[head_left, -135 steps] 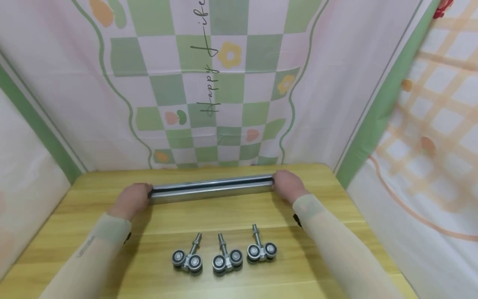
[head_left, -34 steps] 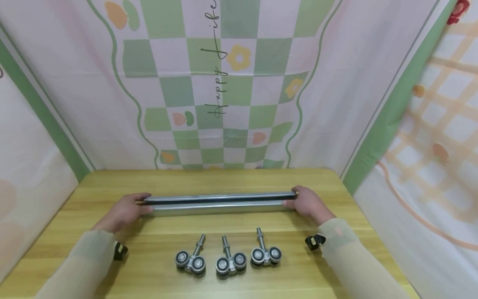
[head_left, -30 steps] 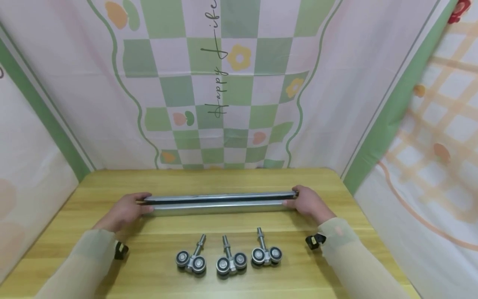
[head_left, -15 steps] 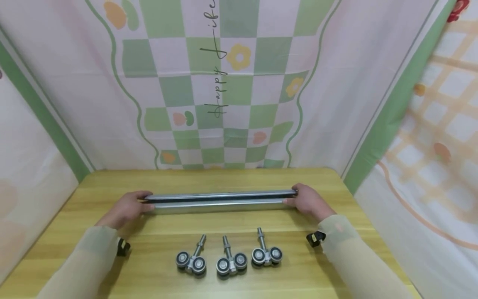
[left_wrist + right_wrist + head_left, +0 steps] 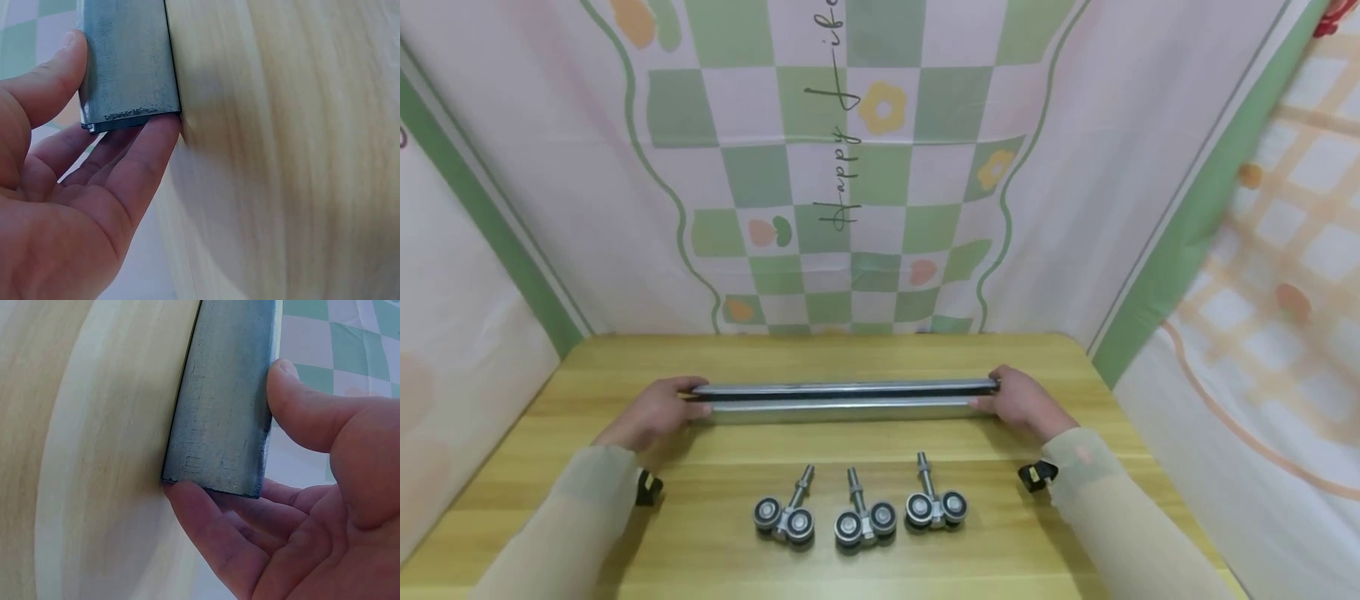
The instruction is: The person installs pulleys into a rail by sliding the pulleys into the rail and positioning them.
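Note:
A grey metal channel rail (image 5: 850, 412) with a dark slot along its top lies level across the far part of the wooden table. My left hand (image 5: 658, 410) holds its left end, thumb along the near top edge and fingers curled at the end face. At the other end my right hand (image 5: 1021, 403) grips the rail the same way. In the left wrist view the rail's side (image 5: 129, 62) stands close by the wood, one fingertip at its lower corner. The right wrist view has the thumb on the rail's top edge (image 5: 270, 406) and fingers under the cut end.
Three roller trolleys with threaded bolts lie in front of the rail: left trolley (image 5: 784, 521), middle trolley (image 5: 865, 525), right trolley (image 5: 936, 507). Patterned curtains stand behind (image 5: 865, 183) and at both sides of the wooden table (image 5: 850, 575).
Since the oldest frame the rail has come nearer and turned from slanting to straight across, and my thumbs have come onto its near edge. In the last second it has barely moved.

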Motion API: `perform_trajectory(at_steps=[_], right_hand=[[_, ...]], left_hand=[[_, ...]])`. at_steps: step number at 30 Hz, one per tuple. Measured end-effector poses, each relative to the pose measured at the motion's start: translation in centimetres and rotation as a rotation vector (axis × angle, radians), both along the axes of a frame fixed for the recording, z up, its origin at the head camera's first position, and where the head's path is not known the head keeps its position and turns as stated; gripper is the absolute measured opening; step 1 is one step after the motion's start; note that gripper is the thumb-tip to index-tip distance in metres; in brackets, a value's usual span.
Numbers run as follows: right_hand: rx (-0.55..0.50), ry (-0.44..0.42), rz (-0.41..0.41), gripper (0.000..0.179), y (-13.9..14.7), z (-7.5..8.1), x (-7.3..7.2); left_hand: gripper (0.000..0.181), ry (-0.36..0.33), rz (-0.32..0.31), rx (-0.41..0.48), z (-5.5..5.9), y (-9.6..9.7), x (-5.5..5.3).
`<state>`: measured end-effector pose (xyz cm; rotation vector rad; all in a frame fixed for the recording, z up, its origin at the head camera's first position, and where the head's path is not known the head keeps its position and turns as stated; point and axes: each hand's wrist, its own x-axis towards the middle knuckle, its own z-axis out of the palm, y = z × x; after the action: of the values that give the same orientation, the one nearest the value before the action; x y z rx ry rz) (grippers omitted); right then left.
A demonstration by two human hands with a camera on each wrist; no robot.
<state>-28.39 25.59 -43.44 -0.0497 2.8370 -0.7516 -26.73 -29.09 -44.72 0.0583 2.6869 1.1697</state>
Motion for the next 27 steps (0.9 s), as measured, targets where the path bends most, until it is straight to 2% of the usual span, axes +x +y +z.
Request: perform_trajectory(at_steps=[15,23,27], right_hand=[[-0.005,-0.007,-0.003,0.083,0.0,0.1,0.1],[-0.044,-0.02,0.006,0.092,0.2,0.6,0.2],[-0.025,0.042,-0.003,0.094,-0.3,1.3,0.8]], left_hand=[[0.066,-0.031,0.018,0.026,0.0,0.1,-0.4],[0.065,-0.038,0.04,0.028,0.0,0.2,-0.5],[0.066,-0.044,0.051,0.031,0.0,0.1,-0.2]])
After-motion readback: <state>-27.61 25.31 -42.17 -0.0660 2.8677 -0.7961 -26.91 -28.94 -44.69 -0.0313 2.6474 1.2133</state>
